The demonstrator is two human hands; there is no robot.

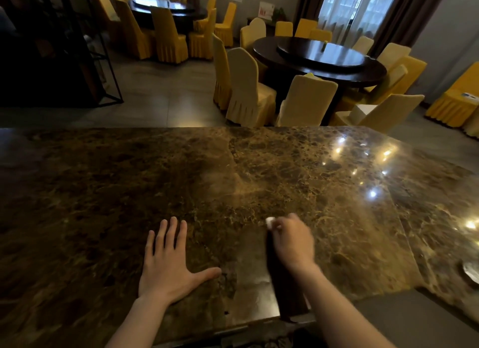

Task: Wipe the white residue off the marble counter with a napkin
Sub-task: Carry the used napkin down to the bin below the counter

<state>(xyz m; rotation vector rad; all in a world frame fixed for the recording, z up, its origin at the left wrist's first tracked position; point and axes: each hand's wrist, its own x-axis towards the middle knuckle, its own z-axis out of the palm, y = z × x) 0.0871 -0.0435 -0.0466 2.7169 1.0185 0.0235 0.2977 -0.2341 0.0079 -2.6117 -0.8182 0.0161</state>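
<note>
**Napkin down on the brown marble, right hand on it**

So here's what we've got. Our right hand (291, 240) is closed around a small white napkin (270, 222), bunched up into a wad, with just a pale lump poking out past the fingers on the far left side of the fist. The hand is motion-blurred, so we can't make out the napkin's folds or how much of it sits under the palm. It's pressed down on the marble counter (103, 192), near the front edge and a bit right of centre.

Our left hand (168, 267) lies flat on the stone just beside it, palm down, fingers spread wide, thumb pointing toward the right hand, holding nothing.

The marble is dark brown with gold veining, glossy, with ceiling lights reflecting off the right side. There's a hazy pale smear (248, 192) on the surface just beyond the napkin, and a duller greyish patch (250, 277) between our two arms.

Beyond the counter: a round dark dining table (318, 57) ringed by yellow-covered chairs (248, 88).
</note>
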